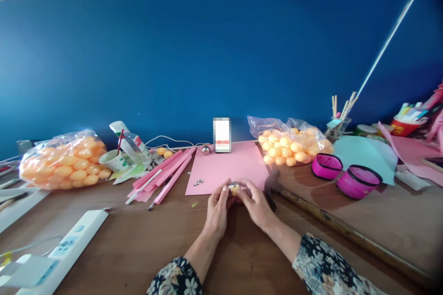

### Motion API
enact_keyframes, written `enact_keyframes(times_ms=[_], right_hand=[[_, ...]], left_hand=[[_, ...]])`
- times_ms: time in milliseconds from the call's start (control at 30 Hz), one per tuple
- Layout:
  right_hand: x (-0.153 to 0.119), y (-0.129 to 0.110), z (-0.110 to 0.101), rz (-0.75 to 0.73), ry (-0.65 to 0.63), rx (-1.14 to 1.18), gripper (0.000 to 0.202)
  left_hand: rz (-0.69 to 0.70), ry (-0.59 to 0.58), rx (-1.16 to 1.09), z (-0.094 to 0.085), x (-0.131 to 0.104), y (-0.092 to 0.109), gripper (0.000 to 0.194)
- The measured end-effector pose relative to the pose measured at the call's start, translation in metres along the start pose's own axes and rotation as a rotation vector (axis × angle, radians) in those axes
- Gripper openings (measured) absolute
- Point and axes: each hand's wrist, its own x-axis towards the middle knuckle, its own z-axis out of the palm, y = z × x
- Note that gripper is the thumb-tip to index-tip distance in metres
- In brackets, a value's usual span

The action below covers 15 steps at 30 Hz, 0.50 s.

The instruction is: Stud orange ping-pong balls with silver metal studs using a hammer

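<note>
Between the fingertips of both hands is a shiny metal ball, silver with a yellowish patch on its lower side. My left hand pinches it from the left. From the other side, the thumb and fingers of my right hand close on it. The ball is above the near edge of a pink sheet of paper. Farther back on that sheet sits a second silver ball. Several small metal pieces lie at the sheet's left side. A hammer rests just right of my right hand.
Bags of orange balls stand left and right. Pink paper strips, a bottle and a paper cup are on the left, behind a power strip. Two magenta bands lie right. A blue partition rises behind.
</note>
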Motion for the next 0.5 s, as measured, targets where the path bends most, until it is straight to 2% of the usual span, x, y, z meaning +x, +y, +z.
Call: enact_keyframes(times_ms=[500], right_hand=[[-0.0034,-0.0074,0.0009,-0.024,-0.021,-0.061,0.030]], left_hand=[[0.027,0.037,0.107,0.0031,-0.0008,0.0025,0.039]])
